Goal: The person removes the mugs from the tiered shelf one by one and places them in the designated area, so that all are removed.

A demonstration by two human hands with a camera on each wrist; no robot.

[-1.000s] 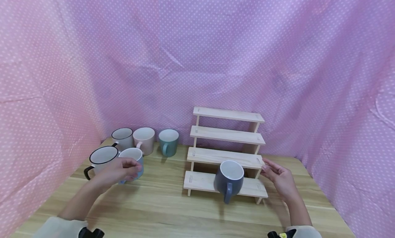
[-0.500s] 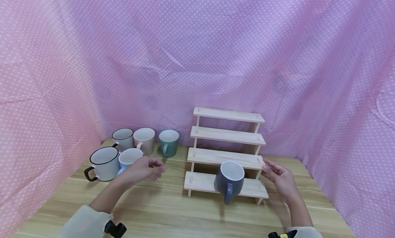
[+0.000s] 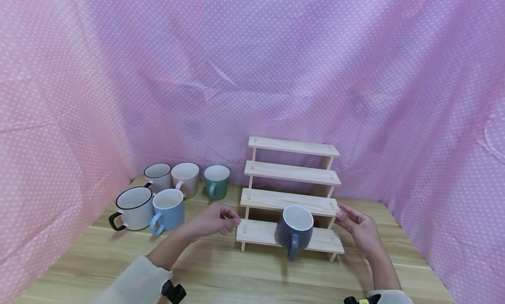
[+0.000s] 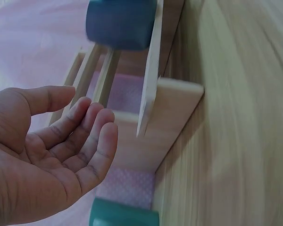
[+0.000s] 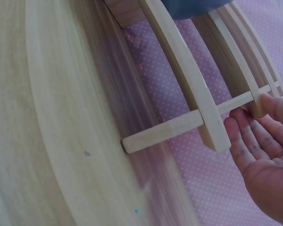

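A four-tier wooden display shelf (image 3: 289, 199) stands right of centre. On its lowest step sits a dark blue-grey mug (image 3: 293, 229), handle toward me. My right hand (image 3: 359, 229) pinches the right end of the second step, thumb on top and fingers below, as the right wrist view shows. Holding nothing, my left hand (image 3: 215, 220) is at the left end of the lowest step, its fingers (image 4: 101, 148) loosely bent beside the boards. Left of it a light blue mug (image 3: 169, 210) stands on the table, handle toward me.
Beside the light blue mug is a white mug with a black rim (image 3: 134, 207). Behind them are a second black-rimmed mug (image 3: 158, 177), a pale pink mug (image 3: 189, 183) and a teal mug (image 3: 217, 185). A pink dotted cloth (image 3: 252, 76) hangs around the wooden table (image 3: 221, 269).
My left hand has moved right, away from the light blue mug, over to the shelf's left end. My right hand stays at the shelf, and the mugs have not moved.
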